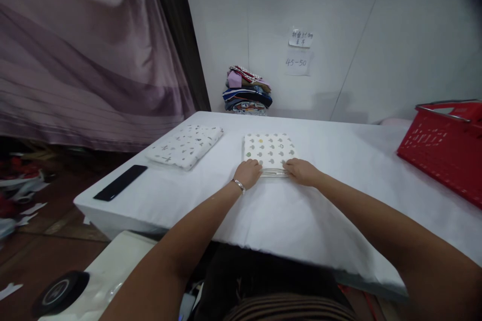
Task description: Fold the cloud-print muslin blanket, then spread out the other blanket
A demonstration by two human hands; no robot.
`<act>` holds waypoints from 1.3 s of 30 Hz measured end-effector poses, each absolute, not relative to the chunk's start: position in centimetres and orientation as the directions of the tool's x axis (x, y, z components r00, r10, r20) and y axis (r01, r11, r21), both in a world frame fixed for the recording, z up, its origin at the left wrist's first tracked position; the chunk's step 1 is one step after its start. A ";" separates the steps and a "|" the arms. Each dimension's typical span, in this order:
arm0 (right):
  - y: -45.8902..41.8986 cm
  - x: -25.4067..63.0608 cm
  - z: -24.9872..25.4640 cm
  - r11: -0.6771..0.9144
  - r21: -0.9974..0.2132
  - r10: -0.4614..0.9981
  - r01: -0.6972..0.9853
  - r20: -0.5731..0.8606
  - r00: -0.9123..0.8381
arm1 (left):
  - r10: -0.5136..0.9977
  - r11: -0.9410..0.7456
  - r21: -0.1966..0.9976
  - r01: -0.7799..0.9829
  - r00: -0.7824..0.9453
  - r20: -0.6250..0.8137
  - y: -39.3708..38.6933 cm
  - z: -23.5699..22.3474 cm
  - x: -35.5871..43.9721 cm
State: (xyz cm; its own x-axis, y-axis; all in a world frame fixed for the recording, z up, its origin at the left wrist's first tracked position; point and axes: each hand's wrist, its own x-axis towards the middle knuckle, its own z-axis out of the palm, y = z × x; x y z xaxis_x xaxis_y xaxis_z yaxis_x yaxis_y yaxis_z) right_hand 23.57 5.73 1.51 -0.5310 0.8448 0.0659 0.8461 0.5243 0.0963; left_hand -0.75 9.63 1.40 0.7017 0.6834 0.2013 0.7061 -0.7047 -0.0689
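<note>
A folded white cloth (271, 148) printed with small grey tree-like shapes lies on the table in front of me, its layered folded edge facing my body. My left hand (249, 173), with a silver bracelet at the wrist, grips the near left corner. The near right corner is held by my right hand (300, 171), fingers closed on it. To the left lies a second folded cloth (188, 145), white with scattered grey and dark prints; neither hand touches it.
A black flat object (120, 182) lies on the white-covered table (211, 210) at the left edge. At the right stands a red plastic basket (446, 145). Folded fabrics form a pile (247, 93) beyond the far edge. Paper signs (298, 62) hang on the wall.
</note>
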 end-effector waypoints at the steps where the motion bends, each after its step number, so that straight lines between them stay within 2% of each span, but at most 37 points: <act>1: 5.7 23.6 1.6 0.526 0.092 0.845 0.846 0.062 -0.532 | 0.681 -0.709 -0.061 0.702 0.705 0.200 9.7 1.4 -0.8; 7: 5.8 23.7 2.0 0.512 0.039 0.856 0.858 0.052 -0.514 | 0.688 -0.715 0.012 0.699 0.701 0.186 10.0 1.6 -1.1; 11: 6.1 23.7 2.1 0.512 0.016 0.859 0.859 0.021 -0.512 | 0.701 -0.705 0.007 0.709 0.695 0.158 10.1 1.6 -0.9; 21: 6.1 23.4 2.3 0.553 0.063 0.833 0.831 -0.009 -0.553 | 0.678 -0.726 0.013 0.687 0.714 0.176 10.3 1.3 -1.2; 25: 6.2 23.5 1.9 0.563 0.089 0.825 0.822 0.005 -0.566 | 0.678 -0.724 -0.022 0.690 0.717 0.163 10.2 1.3 -1.1; 31: 6.6 23.8 1.7 0.570 0.083 0.820 0.817 0.011 -0.573 | 0.694 -0.707 -0.015 0.708 0.697 0.181 10.0 1.4 -0.8; 39: 6.4 23.3 1.5 0.527 0.113 0.845 0.842 0.030 -0.533 | 0.714 -0.681 -0.050 0.731 0.677 0.178 10.2 1.4 -0.4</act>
